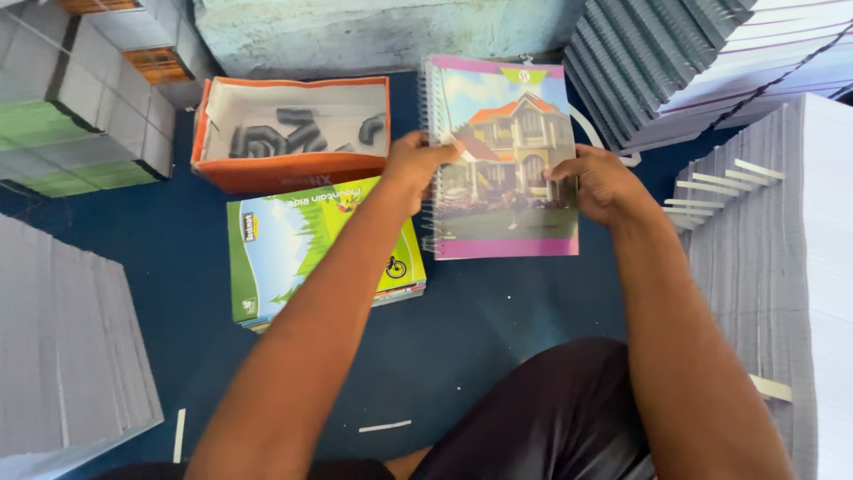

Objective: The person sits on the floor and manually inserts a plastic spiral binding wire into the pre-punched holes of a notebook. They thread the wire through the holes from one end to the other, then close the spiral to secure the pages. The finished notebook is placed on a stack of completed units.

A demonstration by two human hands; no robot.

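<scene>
I hold a spiral-bound notebook (504, 133) with a purple border and a picture of a house on its cover, above the blue floor. My left hand (416, 164) grips its left, wire-bound edge. My right hand (597, 182) grips its right edge. To the left of the notebook lies a short stack of green-covered notebooks (293, 240) with a cyclist picture on top, partly under my left forearm.
An open orange cardboard box (289, 169) with dark curved pieces inside stands behind the green stack. Tall stacks of grey paper blocks (67, 347) rise at left, and more at right (764, 249) and top right (649, 53). My dark-trousered leg (551, 418) is below.
</scene>
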